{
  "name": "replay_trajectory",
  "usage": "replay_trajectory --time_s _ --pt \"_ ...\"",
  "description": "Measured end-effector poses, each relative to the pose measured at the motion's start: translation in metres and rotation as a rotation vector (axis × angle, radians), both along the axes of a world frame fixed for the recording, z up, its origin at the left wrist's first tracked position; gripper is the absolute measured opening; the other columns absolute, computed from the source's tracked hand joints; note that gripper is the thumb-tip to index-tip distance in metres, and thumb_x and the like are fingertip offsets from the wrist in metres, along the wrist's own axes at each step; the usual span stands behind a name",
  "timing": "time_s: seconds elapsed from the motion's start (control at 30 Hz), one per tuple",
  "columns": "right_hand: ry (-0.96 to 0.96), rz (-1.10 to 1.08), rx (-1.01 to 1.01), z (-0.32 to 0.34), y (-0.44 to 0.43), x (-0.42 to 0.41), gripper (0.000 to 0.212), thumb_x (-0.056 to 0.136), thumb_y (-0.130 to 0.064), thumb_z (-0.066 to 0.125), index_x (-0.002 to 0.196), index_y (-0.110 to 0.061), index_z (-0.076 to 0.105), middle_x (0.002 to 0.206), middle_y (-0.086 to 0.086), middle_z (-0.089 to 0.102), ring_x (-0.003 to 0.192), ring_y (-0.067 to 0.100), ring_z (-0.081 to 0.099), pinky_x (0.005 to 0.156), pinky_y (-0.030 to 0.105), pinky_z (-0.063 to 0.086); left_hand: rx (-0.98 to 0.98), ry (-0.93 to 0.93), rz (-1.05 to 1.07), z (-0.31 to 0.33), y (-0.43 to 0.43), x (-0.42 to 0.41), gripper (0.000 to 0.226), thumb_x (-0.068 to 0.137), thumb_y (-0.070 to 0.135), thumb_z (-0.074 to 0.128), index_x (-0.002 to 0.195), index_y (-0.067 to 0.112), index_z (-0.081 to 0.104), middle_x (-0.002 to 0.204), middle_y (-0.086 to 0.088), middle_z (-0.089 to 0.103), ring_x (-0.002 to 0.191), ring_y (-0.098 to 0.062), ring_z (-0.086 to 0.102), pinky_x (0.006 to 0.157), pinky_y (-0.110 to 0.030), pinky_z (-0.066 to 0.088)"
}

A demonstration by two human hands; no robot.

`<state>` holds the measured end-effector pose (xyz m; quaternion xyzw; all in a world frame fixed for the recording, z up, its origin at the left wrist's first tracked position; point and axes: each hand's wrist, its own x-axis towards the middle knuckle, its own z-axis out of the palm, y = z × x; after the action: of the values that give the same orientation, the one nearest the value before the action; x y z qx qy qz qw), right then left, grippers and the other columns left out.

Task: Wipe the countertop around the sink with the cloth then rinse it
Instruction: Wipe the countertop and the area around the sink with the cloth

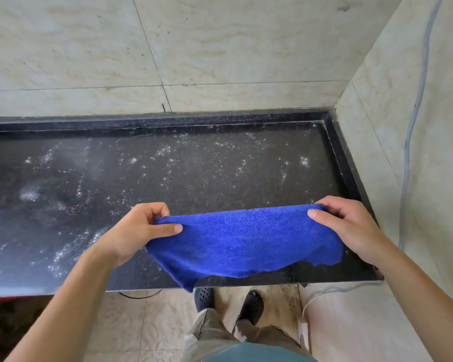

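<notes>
We record 1 blue cloth [246, 241] held spread above the front right part of the dark countertop [168, 173], near the corner where 2 tiled walls meet. Its long axis runs left to right, roughly parallel with the counter's front edge. The upper hem is stretched between both hands and the fabric hangs down toward the person. The lower-left corner points downward and overlaps the counter's front edge.

The left hand [139, 231] pinches the upper-left corner, with the thumb on the near face and the other fingers curled behind the hem. The right hand [348, 226] pinches the upper-right corner likewise, thumb forward and fingers folded over the hem.

White specks [165, 151] are scattered over the counter surface.

Limits of view: the fingertips behind the fabric are hidden, and we cannot tell whether the lower hem touches the counter or hangs clear of it. The countertop is cut off at the left frame edge. A grey cable [406, 168] runs down the right wall tiles [442, 165]. 2 dark shoes [253, 307] stand on the floor — one just below the cloth's hanging corner.
</notes>
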<state>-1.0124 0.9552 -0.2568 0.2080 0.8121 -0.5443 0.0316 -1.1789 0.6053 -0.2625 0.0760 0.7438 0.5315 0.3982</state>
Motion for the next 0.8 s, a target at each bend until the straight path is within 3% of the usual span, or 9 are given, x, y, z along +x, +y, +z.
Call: replay_trajectory --time_s 0.13,0.37,0.43,0.5,0.53,0.6,0.67,0.7,0.8 --pt "-0.191 0.011 0.185 -0.067 0.016 -0.032 0.012 0.086 -0.025 0.067 0.078 -0.015 0.067 0.072 0.006 0.065 0.073 0.019 0.061 0.065 0.028 0.043 -0.24 0.018 0.058 -0.058 0.018 -0.028 0.029 0.078 0.007 0.077 0.069 0.012 0.051 0.055 0.0 0.047 0.049 -0.012 0.039 0.042 -0.022 0.028" --pt "-0.417 -0.047 0.498 -0.147 0.032 -0.092 0.008 0.085 -0.026 0.062 0.092 -0.023 0.066 0.089 -0.002 0.067 0.089 0.024 0.062 0.073 0.032 0.048 -0.434 0.182 0.359 -0.143 0.058 -0.075 0.019 0.074 -0.003 0.069 0.072 0.011 0.057 0.067 -0.006 0.058 0.06 -0.023 0.05 0.051 -0.026 0.04" --pt "-0.43 -0.024 0.614 -0.155 0.031 -0.101 0.021 0.087 -0.029 0.062 0.107 -0.024 0.063 0.106 0.001 0.065 0.102 0.027 0.058 0.086 0.04 0.046 -0.512 0.266 0.373 -0.152 0.066 -0.08 0.015 0.078 0.002 0.069 0.089 0.011 0.062 0.08 -0.004 0.06 0.071 -0.023 0.055 0.058 -0.027 0.044" --pt "-0.412 -0.004 0.745 -0.154 0.027 -0.1 0.034 0.086 -0.031 0.064 0.119 -0.024 0.058 0.118 0.004 0.058 0.111 0.029 0.051 0.091 0.044 0.041 -0.621 0.37 0.335 -0.153 0.069 -0.076 0.033 0.081 0.009 0.069 0.112 0.01 0.059 0.105 -0.005 0.058 0.086 -0.023 0.055 0.071 -0.031 0.044" --pt "-0.365 -0.008 0.773 -0.152 0.023 -0.094 0.034 0.086 -0.03 0.065 0.118 -0.023 0.058 0.119 0.004 0.057 0.11 0.028 0.05 0.088 0.043 0.042 -0.661 0.434 0.298 -0.152 0.068 -0.069 0.037 0.082 0.011 0.068 0.117 0.011 0.057 0.111 -0.005 0.055 0.088 -0.023 0.054 0.071 -0.032 0.042" --pt "-0.221 0.008 0.736 -0.146 0.012 -0.07 0.02 0.085 -0.027 0.065 0.104 -0.022 0.062 0.106 -0.001 0.058 0.098 0.021 0.053 0.078 0.037 0.045 -0.657 0.546 0.152 -0.149 0.063 -0.043 0.027 0.083 0.012 0.066 0.109 0.013 0.059 0.104 -0.002 0.057 0.085 -0.022 0.055 0.068 -0.031 0.039" --pt "-0.169 0.124 0.71 -0.146 -0.004 -0.032 0.008 0.082 -0.03 0.067 0.083 -0.026 0.061 0.085 -0.01 0.056 0.081 0.014 0.055 0.065 0.032 0.046 -0.657 0.552 -0.103 -0.151 0.055 -0.007 0.013 0.083 0.018 0.067 0.095 0.017 0.062 0.09 0.002 0.062 0.084 -0.023 0.061 0.066 -0.028 0.038" --pt "-0.18 0.19 0.709 -0.148 -0.011 -0.011 0.013 0.079 -0.034 0.069 0.076 -0.027 0.058 0.078 -0.011 0.054 0.076 0.013 0.055 0.061 0.03 0.046 -0.68 0.526 -0.259 -0.154 0.05 0.013 0.014 0.083 0.025 0.068 0.093 0.02 0.062 0.09 0.003 0.063 0.087 -0.022 0.063 0.066 -0.028 0.04" --pt "-0.272 0.373 0.735 -0.165 -0.026 0.045 0.027 0.065 -0.05 0.068 0.082 -0.03 0.061 0.082 -0.013 0.054 0.076 0.011 0.056 0.058 0.023 0.043 -0.771 0.621 -0.634 -0.169 0.032 0.068 0.043 0.062 0.05 0.081 0.09 0.024 0.061 0.091 0.006 0.057 0.086 -0.018 0.06 0.069 -0.032 0.048"
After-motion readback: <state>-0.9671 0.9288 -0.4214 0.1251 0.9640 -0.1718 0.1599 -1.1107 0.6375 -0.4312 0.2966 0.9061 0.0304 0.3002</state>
